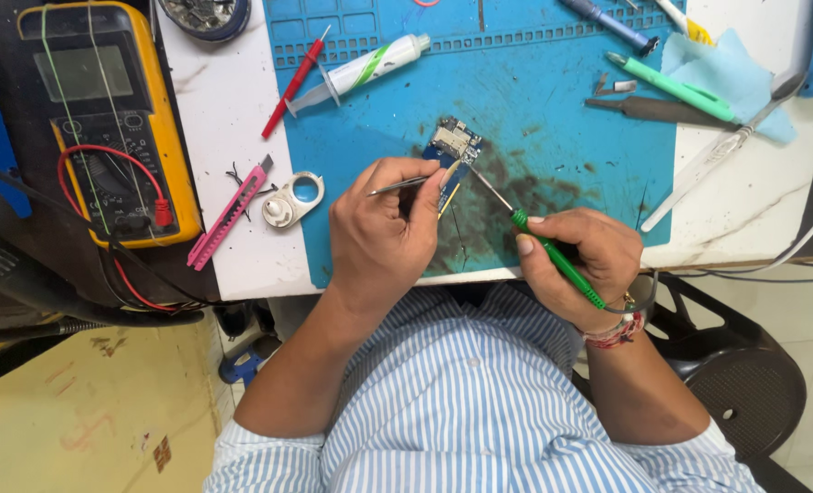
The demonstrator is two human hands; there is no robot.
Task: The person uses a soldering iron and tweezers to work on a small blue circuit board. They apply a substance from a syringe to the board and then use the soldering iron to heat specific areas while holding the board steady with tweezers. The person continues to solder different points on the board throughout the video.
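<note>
— Looking down, head view: small circuit board [452,151] lies on the blue mat [553,100]. Left hand [379,233] pinches tweezers [397,186] shut beside it.
— Right hand [575,260]?
— Fingers wrapped tight on green-handled iron [553,256], tip at the board. Best kept steady, wrists braced, tip touching lightly.

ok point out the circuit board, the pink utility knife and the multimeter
circuit board [455,144], head view, on its upper metal part
pink utility knife [228,217], head view, mid handle
multimeter [87,73], head view, on its screen
</note>
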